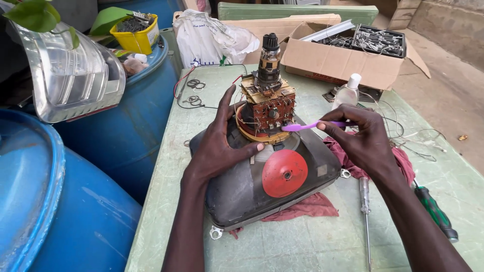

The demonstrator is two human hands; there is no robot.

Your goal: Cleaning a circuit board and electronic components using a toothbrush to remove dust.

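Observation:
A picture tube (pixel 237 186) lies face down on a red cloth (pixel 307 206) on the green table (pixel 166 166), its neck pointing up with a brown circuit board (pixel 269 103) and copper yoke around it. A red suction cap (pixel 285 173) sits on the dark funnel. My left hand (pixel 219 143) rests flat on the funnel beside the yoke, steadying it. My right hand (pixel 360 138) pinches a purple toothbrush (pixel 307 125), whose head touches the yoke's lower right side.
Two screwdrivers (pixel 365 201) (pixel 434 211) lie at the right. A small clear bottle (pixel 348 92), loose wires (pixel 194 93), a cardboard box of parts (pixel 348 50) and a white bag (pixel 206 38) stand behind. Blue barrels (pixel 121 136) flank the left edge.

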